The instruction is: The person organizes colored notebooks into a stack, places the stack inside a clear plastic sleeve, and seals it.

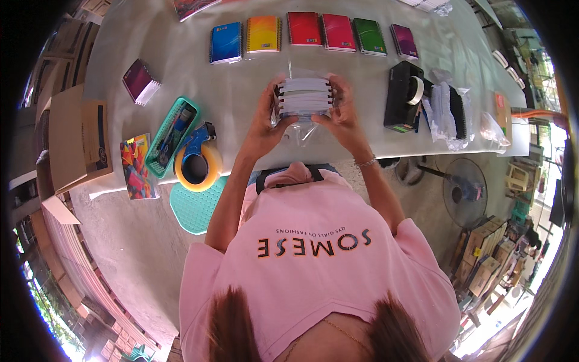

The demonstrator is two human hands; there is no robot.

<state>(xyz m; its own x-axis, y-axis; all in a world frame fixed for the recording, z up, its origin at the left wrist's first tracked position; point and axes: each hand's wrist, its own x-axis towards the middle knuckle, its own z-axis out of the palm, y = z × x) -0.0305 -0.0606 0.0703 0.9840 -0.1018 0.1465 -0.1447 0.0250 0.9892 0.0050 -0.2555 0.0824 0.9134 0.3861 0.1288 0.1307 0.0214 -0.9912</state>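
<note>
Near the front edge of the table, a stack of small spiral notebooks (304, 96) in clear plastic wrap is held upright between my two hands. My left hand (268, 120) grips its left side, thumb along the lower edge. On the right side, my right hand (341, 114) has its fingers wrapped round, thumb also at the bottom. White page edges and dark binding face up; the covers are mostly hidden. Loose clear film hangs below the stack. Beyond it stands a row of spiral notebooks, among them a blue one (226, 43), a yellow one (263, 34) and a green one (369, 37).
Left of me are a teal basket (172, 137) with tools, a tape dispenser with a wide roll (199, 166), a colourful booklet (136, 163) and purple notebooks (142, 81). A black tape dispenser (401, 96) and plastic-wrapped items (449, 111) lie right. A cardboard box (78, 139) stands left.
</note>
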